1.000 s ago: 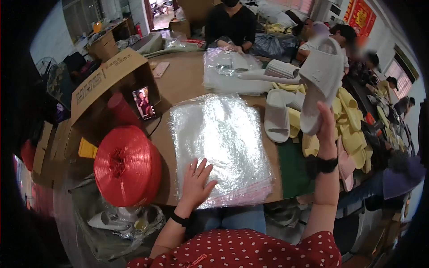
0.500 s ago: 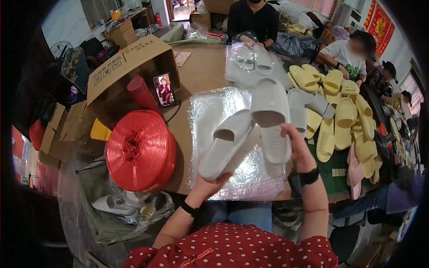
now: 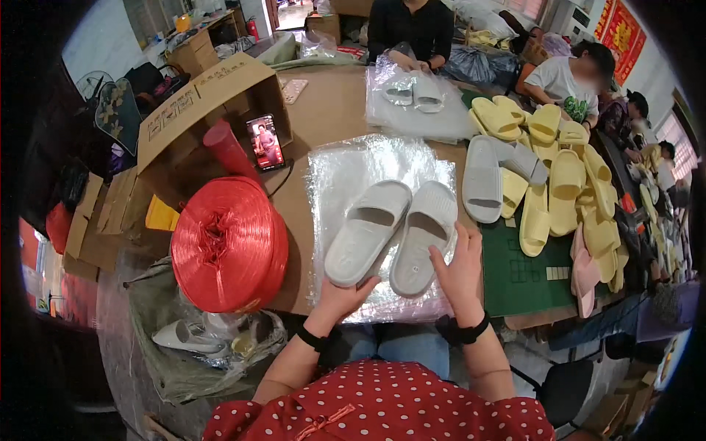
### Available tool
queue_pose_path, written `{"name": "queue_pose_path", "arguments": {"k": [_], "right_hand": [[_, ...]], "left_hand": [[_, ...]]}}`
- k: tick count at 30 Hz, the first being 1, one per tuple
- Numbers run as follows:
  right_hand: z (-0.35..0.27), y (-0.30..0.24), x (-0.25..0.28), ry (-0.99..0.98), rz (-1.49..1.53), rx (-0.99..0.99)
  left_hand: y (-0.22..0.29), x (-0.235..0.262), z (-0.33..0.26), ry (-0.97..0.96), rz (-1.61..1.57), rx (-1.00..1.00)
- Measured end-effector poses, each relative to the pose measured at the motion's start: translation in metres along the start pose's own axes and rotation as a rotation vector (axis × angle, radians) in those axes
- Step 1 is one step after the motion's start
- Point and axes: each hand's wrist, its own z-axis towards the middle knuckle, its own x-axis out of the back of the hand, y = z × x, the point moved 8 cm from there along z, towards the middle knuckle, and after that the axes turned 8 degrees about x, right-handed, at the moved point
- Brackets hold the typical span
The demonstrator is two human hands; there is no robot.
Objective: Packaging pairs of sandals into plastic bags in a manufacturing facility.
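Note:
Two light grey slide slippers are side by side over a stack of clear plastic bags (image 3: 334, 173). My left hand (image 3: 342, 300) holds the left slipper (image 3: 349, 253) at its heel, the thumb along the near edge. On the right slipper (image 3: 419, 257), my right hand (image 3: 460, 268) grips the outer side, with the thumb over the footbed and the fingers along the edge. Both toes point away from me, leaning slightly right. How far the slippers are above the bags, if at all, I cannot tell.
Right of the bags lie a grey slipper (image 3: 483, 176) and a heap of yellow slippers (image 3: 566, 180). A red twine roll (image 3: 228, 246), a lit phone (image 3: 265, 143) and a cardboard box (image 3: 213, 88) stand left. Across the table a person handles bagged grey slippers (image 3: 426, 94).
The right slipper has come down and toward me, from farther up to beside the left one. My right hand moved with it. The left slipper has shifted slightly and stays in my left hand.

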Motion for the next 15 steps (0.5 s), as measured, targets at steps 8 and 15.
{"name": "queue_pose_path", "arguments": {"k": [8,15], "right_hand": [[0.018,-0.034,-0.089,-0.301,0.05,-0.01],[0.033,-0.015,-0.102,-0.318,0.109,-0.11]], "left_hand": [[0.01,0.005,-0.001,0.07,0.104,-0.067],[0.014,0.008,0.005,0.016,0.138,-0.024]]}}
